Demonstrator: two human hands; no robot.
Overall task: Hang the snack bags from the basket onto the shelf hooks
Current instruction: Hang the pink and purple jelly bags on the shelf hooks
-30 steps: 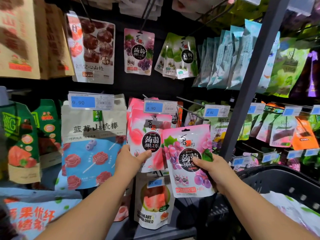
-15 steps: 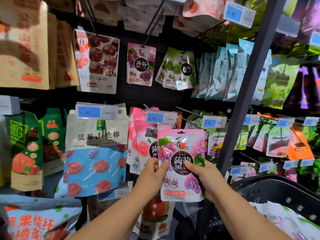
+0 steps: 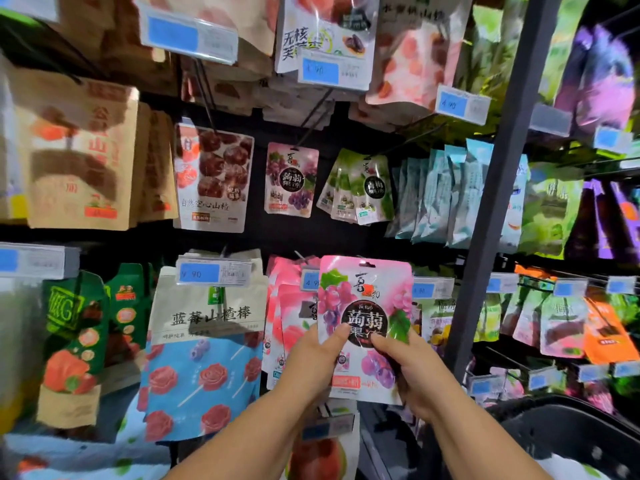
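Note:
A pink grape jelly snack bag (image 3: 363, 306) is upright in front of the shelf, held by both hands at its lower half. My left hand (image 3: 311, 362) pinches its left edge with the thumb on the front. My right hand (image 3: 412, 372) grips its right lower side. One identical grape bag (image 3: 291, 180) hangs alone on a hook (image 3: 313, 117) in the row above. The black basket (image 3: 571, 434) is at the lower right, with a light bag partly visible inside.
Pink peach bags (image 3: 289, 320) hang right behind the held bag. A blue and white lollipop bag (image 3: 204, 344) hangs to the left, green bags (image 3: 360, 188) upper right. A grey upright post (image 3: 498, 188) divides the shelves on the right. Price tags line the hook ends.
My left hand left the pink peach bags and joined the right on the grape bag. Both hands raised the bag, and my view tilted upward to show the upper rows.

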